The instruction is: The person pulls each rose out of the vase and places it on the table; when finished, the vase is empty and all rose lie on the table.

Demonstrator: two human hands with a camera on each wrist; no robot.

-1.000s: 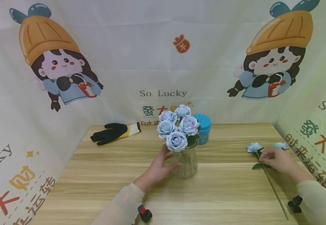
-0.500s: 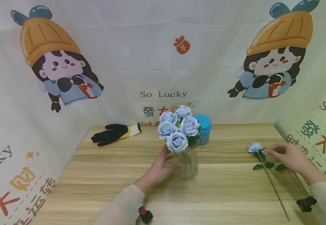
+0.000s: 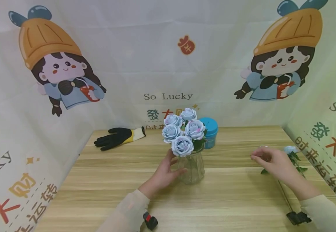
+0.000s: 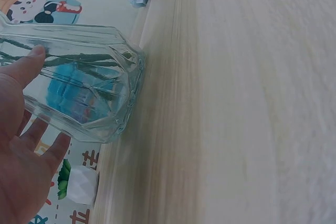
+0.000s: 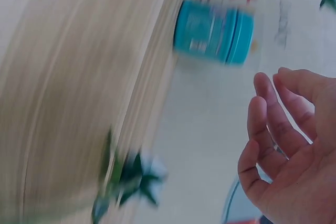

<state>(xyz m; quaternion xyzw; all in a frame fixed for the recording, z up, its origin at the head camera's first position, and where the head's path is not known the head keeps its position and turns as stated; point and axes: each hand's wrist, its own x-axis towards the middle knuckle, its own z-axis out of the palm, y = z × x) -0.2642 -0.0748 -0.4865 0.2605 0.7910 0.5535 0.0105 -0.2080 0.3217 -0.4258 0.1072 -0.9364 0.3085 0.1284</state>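
In the head view my left hand (image 3: 165,175) holds the left side of a ribbed clear glass vase (image 3: 193,167), which stands on the table. The left wrist view shows the thumb and fingers on opposite sides of the glass (image 4: 118,111). Several pale blue roses (image 3: 182,146) fill the vase, their green stems visible through it. Over at the right, my right hand (image 3: 278,164) hovers above a rose lying on the table; its stem (image 3: 284,195) shows, while its bloom is mostly hidden. No object is between the loosely bent fingers (image 5: 260,121). Another rose (image 3: 290,149) lies farther right.
Behind the vase stands a blue lidded tub (image 3: 210,133). A black work glove (image 3: 114,138) with a yellow and white cuff lies at the back left. The left wrist view also has a small white faceted pot (image 4: 83,184) with green leaves. Printed cloth (image 3: 214,64) surrounds the table.
My right hand moved right, uncovering the nearer rose, then came back left over that rose, so the farther one shows again. My left hand stays on the vase.
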